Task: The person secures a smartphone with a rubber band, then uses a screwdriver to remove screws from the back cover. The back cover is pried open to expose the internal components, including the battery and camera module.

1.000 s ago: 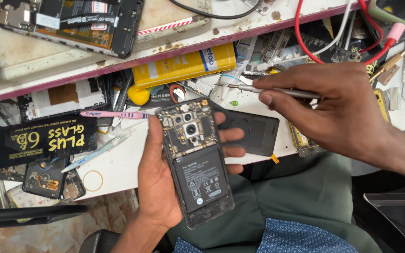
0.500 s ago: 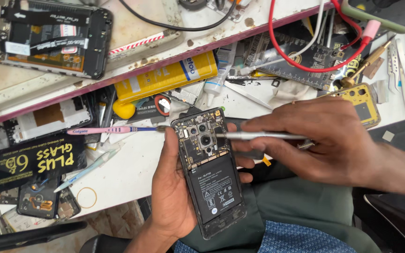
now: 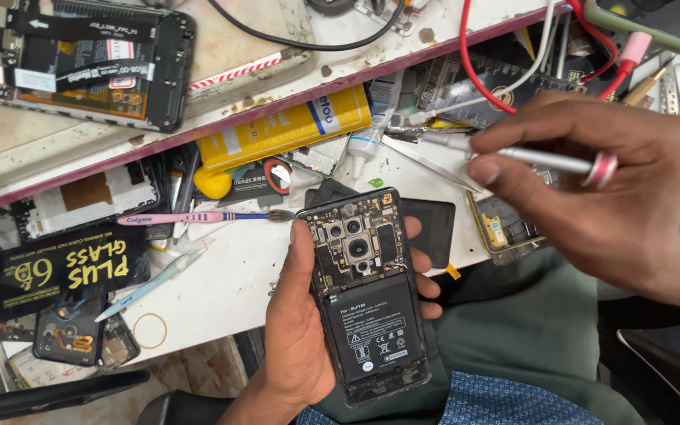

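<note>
Your left hand (image 3: 297,338) cradles the opened black smartphone (image 3: 367,295) from below, back cover off, thumb along its left edge and fingertips curling round the right edge. It sits over your lap, just off the front edge of the white workbench (image 3: 222,283). Its camera modules and circuit board face up at the top, with the black rectangular battery (image 3: 375,330) filling the lower part of the shell.

Your right hand (image 3: 592,189) is closed around a slim silver metal screwdriver (image 3: 541,159) with a pink end cap, held above the bench's right side and well clear of the phone. Its tip is hidden behind your fingers.

To work well here, keep the phone level in your palm, brace your right wrist, and set the tip squarely before turning.

The only open shell nearby is another dismantled black phone frame (image 3: 80,67) at the raised shelf's left end; it holds a board and ribbon cables. A pink toothbrush (image 3: 198,218) lies just left of the held phone.
</note>
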